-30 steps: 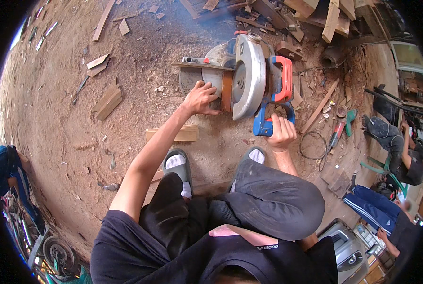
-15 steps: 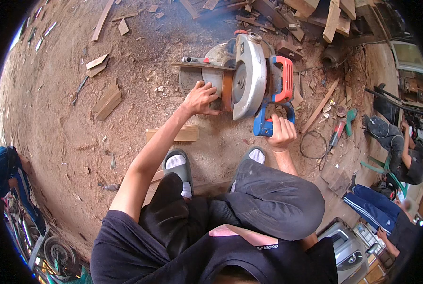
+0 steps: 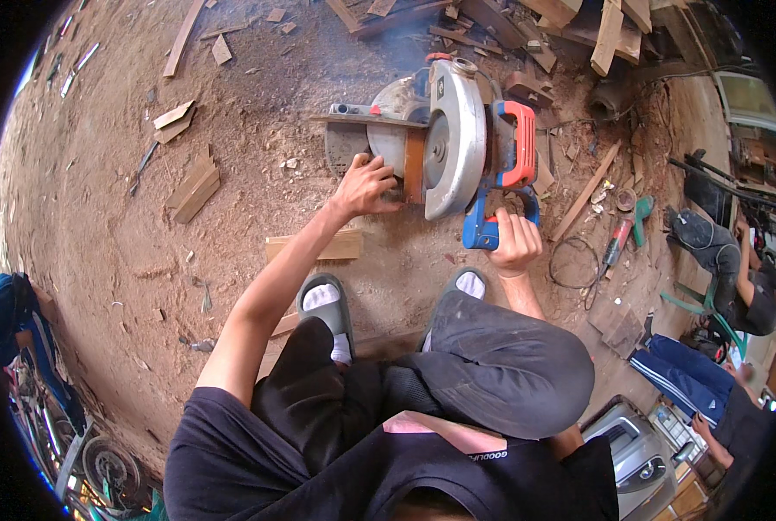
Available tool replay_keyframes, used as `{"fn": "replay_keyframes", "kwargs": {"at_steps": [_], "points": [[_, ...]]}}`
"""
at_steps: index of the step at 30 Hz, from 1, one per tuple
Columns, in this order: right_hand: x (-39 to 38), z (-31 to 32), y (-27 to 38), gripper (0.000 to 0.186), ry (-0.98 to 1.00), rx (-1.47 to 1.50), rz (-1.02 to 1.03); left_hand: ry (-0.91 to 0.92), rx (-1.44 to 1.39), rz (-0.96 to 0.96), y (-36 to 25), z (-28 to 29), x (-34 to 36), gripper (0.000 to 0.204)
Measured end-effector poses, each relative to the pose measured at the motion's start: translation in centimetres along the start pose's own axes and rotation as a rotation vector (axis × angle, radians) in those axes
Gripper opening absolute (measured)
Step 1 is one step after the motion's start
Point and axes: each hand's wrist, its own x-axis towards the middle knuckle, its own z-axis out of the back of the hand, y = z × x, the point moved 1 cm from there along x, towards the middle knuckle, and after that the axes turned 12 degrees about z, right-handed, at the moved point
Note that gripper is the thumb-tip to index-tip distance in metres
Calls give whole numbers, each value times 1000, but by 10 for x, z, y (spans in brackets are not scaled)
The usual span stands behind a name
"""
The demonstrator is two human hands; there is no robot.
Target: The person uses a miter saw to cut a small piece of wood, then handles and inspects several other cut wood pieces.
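Note:
A miter saw [image 3: 454,143] with a grey blade guard stands on the dirt floor in front of my feet. My right hand [image 3: 515,243] is closed around its blue handle [image 3: 478,227], to the right of the guard. A brown wooden block [image 3: 415,167] rests on the saw's base against the metal fence [image 3: 366,120], just left of the guard. With curled fingers, my left hand [image 3: 369,186] grips at the block's left side; its fingertips are partly hidden. The blade's cutting edge is out of sight behind the guard and block.
A cut wood piece [image 3: 340,245] lies before my sandals. Offcuts [image 3: 195,187] are scattered left; a woodpile [image 3: 609,39] rises far right. An angle grinder [image 3: 618,239] with a coiled cord lies right. Other people [image 3: 718,252] are at the right edge, and one person [image 3: 14,317] at the left.
My left hand's fingers have shifted slightly at the block. The right hand keeps its grip on the handle, and the saw stays in place. The view has moved a little.

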Motion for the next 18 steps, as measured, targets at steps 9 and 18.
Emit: {"fn": "replay_keyframes", "kwargs": {"at_steps": [9, 18], "points": [[7, 3, 4, 40, -13, -5, 0, 2, -125, 75, -20, -7, -17, 22], [3, 2, 3, 58, 9, 11, -9, 76, -303, 315, -39, -2, -16, 19]]}}
